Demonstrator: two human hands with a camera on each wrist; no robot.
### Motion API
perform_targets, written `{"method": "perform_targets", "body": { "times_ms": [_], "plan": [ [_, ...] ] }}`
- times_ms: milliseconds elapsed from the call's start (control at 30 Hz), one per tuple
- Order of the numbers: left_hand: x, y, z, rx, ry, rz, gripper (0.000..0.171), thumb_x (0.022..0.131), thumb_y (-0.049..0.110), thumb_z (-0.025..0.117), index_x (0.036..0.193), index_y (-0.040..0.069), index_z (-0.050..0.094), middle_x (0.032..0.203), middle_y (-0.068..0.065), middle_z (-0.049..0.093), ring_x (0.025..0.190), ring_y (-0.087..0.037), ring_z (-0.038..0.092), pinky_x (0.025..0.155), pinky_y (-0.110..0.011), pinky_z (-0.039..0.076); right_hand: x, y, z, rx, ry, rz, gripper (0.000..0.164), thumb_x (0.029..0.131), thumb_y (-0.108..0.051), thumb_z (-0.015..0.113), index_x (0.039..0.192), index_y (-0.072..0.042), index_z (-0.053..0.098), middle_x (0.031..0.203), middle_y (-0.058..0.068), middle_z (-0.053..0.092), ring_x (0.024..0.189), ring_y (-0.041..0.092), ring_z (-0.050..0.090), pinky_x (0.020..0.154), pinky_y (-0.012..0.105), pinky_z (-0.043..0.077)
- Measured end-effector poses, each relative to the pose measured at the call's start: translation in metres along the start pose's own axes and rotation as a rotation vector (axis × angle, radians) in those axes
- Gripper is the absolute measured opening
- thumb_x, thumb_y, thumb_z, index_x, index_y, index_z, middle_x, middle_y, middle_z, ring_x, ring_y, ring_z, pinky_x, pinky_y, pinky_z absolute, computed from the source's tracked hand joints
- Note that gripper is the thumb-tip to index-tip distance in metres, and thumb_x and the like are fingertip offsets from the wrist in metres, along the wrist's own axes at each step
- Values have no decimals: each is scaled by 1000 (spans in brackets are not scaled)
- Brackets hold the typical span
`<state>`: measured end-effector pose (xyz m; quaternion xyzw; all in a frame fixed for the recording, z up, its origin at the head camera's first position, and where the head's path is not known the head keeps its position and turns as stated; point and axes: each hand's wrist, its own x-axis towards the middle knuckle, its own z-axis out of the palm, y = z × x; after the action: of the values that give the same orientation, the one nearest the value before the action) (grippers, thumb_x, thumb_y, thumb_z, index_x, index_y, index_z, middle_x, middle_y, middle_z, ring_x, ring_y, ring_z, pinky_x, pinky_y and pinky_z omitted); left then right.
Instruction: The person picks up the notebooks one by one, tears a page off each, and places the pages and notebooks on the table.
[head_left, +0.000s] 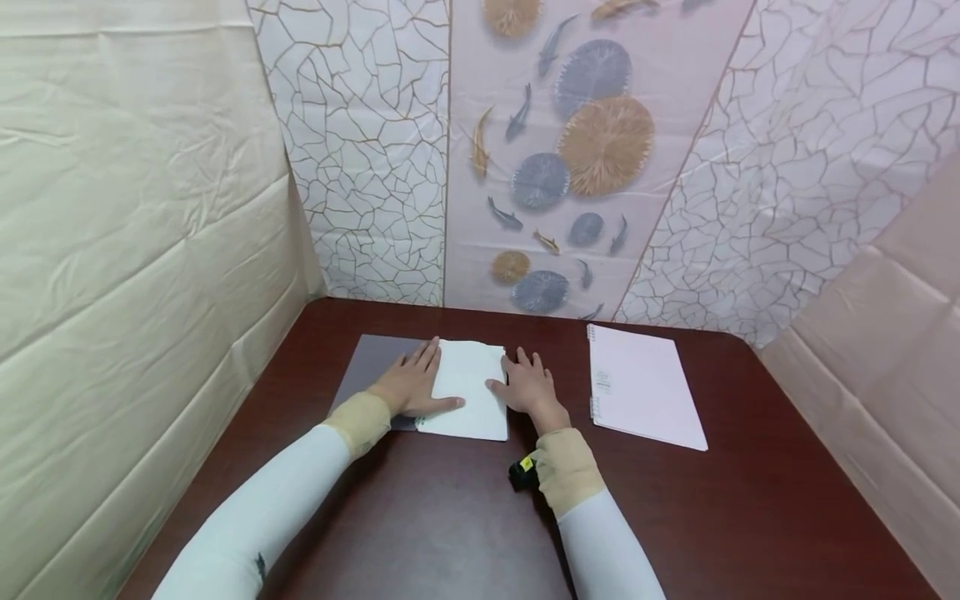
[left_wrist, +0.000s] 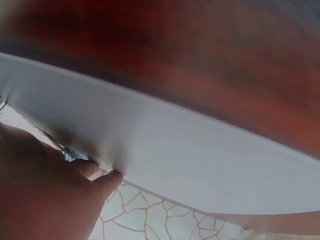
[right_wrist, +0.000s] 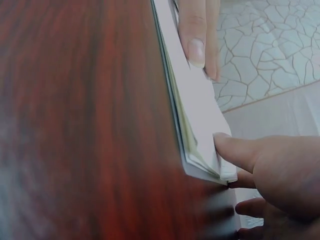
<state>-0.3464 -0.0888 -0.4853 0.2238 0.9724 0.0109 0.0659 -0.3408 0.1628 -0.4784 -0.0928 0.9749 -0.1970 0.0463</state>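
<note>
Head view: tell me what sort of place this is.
Probably a curtained-off workspace: pale cloth on both sides, a patterned backdrop behind, and an open notebook on the dark tabletop.

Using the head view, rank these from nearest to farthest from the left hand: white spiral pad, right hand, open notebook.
1. Open notebook: directly under the left hand.
2. Right hand: at the notebook's right edge.
3. White spiral pad: farther right, apart from both hands.

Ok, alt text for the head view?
Left hand spread on an open grey-covered notebook with white pages, right hand at its right edge; a white spiral-bound pad lies farther right on a dark reddish-brown table.
</note>
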Motion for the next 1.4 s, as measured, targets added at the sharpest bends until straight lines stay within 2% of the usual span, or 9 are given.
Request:
{"method": "perform_targets", "body": {
  "times_ms": [133,267,467,567,667,733,1067,1267,1400],
  "plan": [
    [1,0,2,0,-5,-11,120,93,91,31,169,1,5,178,-13,-3,163,-32,7,128,-57,18,2,-3,1,11,27,-12,59,107,-40,64,158,-14,52,173,23,20,159,50,12,120,73,21],
    [4,-2,6,-19,-7,-19,122,91,92,30,169,2,5,178,-13,-4,164,-32,6,128,-57,16,5,-10,0,61,93,-40,53,105,-35,68,153,-14,59,163,25,39,149,48,35,113,68,38],
    [15,-8,17,-48,-8,-17,133,82,102,19,169,3,2,177,-10,-10,164,-31,1,129,-58,12,4,-15,-2,493,153,130,83,100,-25,73,166,-2,27,139,28,59,127,40,60,100,52,53],
    [17,-8,18,-51,-8,-9,135,80,103,19,169,2,4,177,-11,-9,164,-32,2,129,-59,12,2,-12,-2,588,151,198,57,100,-21,73,146,4,52,115,23,68,104,35,67,85,46,57],
    [15,-6,13,-60,-14,-7,134,83,102,22,169,1,5,178,-12,-7,164,-33,4,128,-59,13,2,-7,-1,595,147,182,21,101,-18,72,102,3,67,82,13,63,74,27,61,68,40,54],
    [14,-6,12,-74,-12,-6,134,83,101,24,169,0,5,178,-14,-6,163,-34,5,128,-61,14,2,-4,0,600,134,159,22,102,-17,70,88,-1,64,68,6,53,62,21,52,61,36,51],
    [4,-4,3,-63,-10,-13,122,91,93,27,169,0,6,178,-14,-4,163,-34,6,128,-59,15,4,5,8,551,150,48,26,107,-22,64,89,-5,54,59,-1,33,52,16,28,54,33,33],
    [6,-2,6,-59,-23,-9,118,93,91,25,169,3,3,177,-12,-9,164,-32,1,129,-58,12,-2,7,13,494,227,23,28,107,-21,63,88,-8,50,64,-1,31,56,17,29,57,33,33],
    [11,-7,11,-69,-22,-15,124,89,95,25,169,4,2,177,-11,-11,164,-31,-1,129,-59,11,-9,9,12,531,210,-20,30,109,-22,62,88,-8,46,65,-2,31,57,16,30,56,31,32]
  ]
}}
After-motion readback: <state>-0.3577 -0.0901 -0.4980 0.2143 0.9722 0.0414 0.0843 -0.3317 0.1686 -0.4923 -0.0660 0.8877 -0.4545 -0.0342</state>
